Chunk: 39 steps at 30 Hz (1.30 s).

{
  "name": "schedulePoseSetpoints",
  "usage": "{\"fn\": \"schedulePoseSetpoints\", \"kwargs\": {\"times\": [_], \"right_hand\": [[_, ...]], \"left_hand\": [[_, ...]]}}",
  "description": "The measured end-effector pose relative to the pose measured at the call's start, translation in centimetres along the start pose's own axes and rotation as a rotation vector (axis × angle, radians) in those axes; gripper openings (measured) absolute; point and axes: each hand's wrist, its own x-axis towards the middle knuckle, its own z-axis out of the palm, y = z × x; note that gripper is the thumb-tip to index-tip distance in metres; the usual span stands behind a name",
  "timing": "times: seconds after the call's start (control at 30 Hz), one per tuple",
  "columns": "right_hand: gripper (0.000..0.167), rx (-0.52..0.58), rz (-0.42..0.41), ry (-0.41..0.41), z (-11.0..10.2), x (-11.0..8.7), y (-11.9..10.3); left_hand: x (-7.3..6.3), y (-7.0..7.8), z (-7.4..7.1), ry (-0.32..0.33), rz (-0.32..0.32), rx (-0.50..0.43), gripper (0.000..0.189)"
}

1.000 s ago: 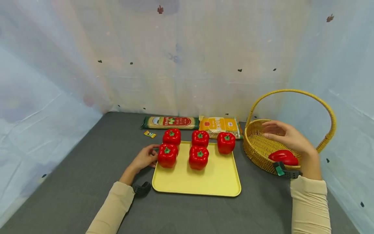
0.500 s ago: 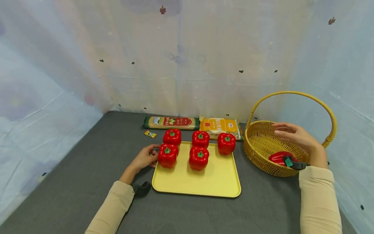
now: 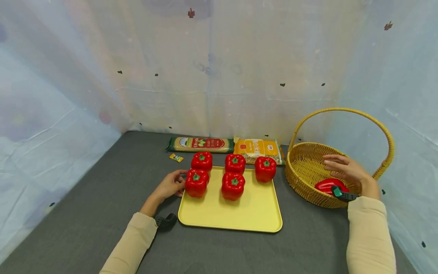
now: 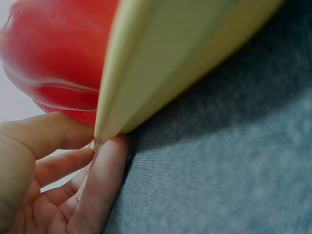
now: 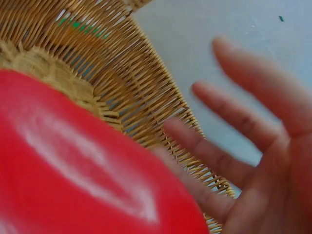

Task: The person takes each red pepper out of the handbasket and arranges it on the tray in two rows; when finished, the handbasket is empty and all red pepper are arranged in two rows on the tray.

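My left hand [image 3: 171, 184] pinches the left rim of a yellow tray [image 3: 219, 217]. In the left wrist view its fingers [image 4: 63, 131] lie on both sides of the tray's edge, just below a red bell pepper [image 4: 58, 53]. Several red bell peppers with green stems stand on the tray, the front left pepper [image 3: 196, 183] closest to that hand. My right hand [image 3: 349, 171] is over the wicker basket [image 3: 308, 167], fingers spread and holding nothing. Beneath it a red bell pepper [image 5: 73, 161] lies on its side in the basket, partly hidden by the wrist strap in the head view.
Behind the tray lie a long noodle packet [image 3: 202, 144] and an orange-labelled bag [image 3: 258, 149]. A small yellow sachet [image 3: 176, 157] rests at the back left. The basket's tall handle [image 3: 342, 109] arches beyond the right hand. Pale curtains [image 3: 239, 76] close off the back and sides.
My right hand has shifted to the right over the basket, then sunk a little lower. The left hand and the peppers on the tray have stayed in place.
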Motion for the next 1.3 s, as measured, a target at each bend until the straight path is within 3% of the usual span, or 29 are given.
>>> {"fn": "schedulePoseSetpoints", "kwargs": {"times": [0.3,0.37,0.57,0.83,1.1,1.3], "right_hand": [[0.063,-0.081,0.225,-0.050,0.6,-0.1,1.2],[0.065,-0.087,0.262,-0.094,0.5,0.1,1.3],[0.060,0.034,0.346,-0.252,0.1,0.5,1.7],[0.057,0.029,0.331,-0.351,0.2,0.2,1.6],[0.076,0.011,0.381,-0.356,0.5,0.2,1.2],[0.081,-0.001,0.388,-0.346,0.5,0.2,1.2]], "left_hand": [[-0.1,0.1,0.0,0.003,0.004,-0.003,0.047],[0.0,0.1,0.0,0.003,0.009,-0.006,0.047],[0.0,0.1,0.0,0.002,0.004,0.001,0.047],[0.0,0.0,0.0,0.000,-0.004,0.007,0.047],[0.1,-0.1,0.0,0.006,-0.002,0.007,0.046],[0.1,-0.1,0.0,0.003,-0.004,0.007,0.047]]}}
